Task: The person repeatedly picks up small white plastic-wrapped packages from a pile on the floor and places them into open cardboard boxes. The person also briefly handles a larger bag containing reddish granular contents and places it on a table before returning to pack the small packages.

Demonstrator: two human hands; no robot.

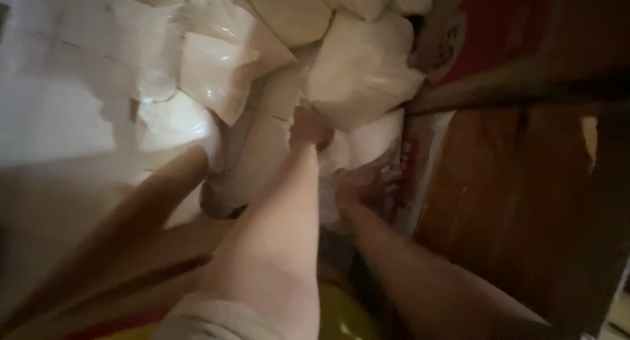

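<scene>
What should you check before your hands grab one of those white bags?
1. Left hand reaches the white bags: ok, it touches the pile.
2. Right hand has a hold on the clear plastic wrap: cannot tell, blurred.
3. Pile is steady: cannot tell, bags lie heaped.
4. Cardboard box flap clear of the arms: ok.
5. Light good enough: not ok, dim and blurry.

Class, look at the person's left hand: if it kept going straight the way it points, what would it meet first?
The left hand points up-frame into the pile and appears already against the white plastic-wrapped bag. That bag comes first, though blur leaves contact uncertain.
</scene>
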